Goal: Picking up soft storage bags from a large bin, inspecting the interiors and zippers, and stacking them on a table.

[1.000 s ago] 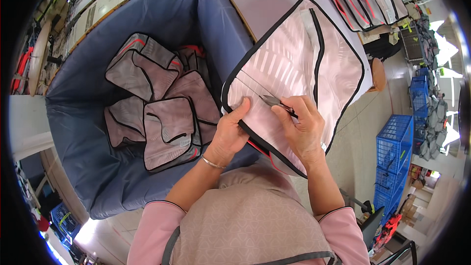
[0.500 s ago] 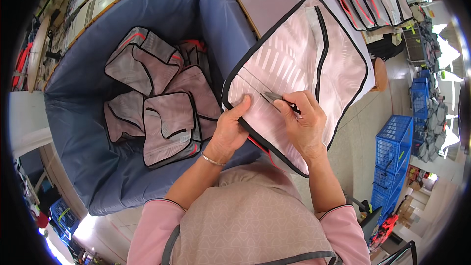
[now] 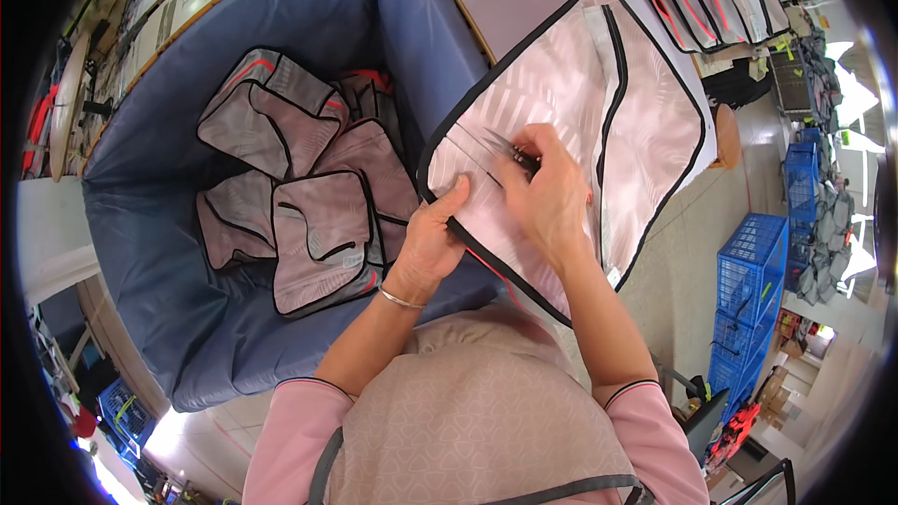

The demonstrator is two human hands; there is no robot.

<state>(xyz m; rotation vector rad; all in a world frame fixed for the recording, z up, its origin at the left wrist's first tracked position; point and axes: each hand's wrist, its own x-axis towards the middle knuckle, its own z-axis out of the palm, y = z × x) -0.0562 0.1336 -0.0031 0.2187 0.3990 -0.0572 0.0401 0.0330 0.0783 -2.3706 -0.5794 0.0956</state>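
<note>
Head view: I see the left hand (image 3: 432, 241), fingers gripping the pink fabric panel (image 3: 561, 75) near the blue bin (image 3: 140, 318); the right hand (image 3: 552, 194) has its fingers closed round dark snips (image 3: 526, 163) over it.

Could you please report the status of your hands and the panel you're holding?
Left hand pinching the pink panel by one edge. Right hand holding small snips over it; contact unclear. Nothing visibly blocking the snips.

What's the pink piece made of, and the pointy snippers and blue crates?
Pink piece: probably thin synthetic cloth; it bends and has shiny stripes.
Snippers: probably smooth metal; they look grey and thinly pointed.
Blue crates: likely hard plastic; stiff, lattice-like sides.
</note>
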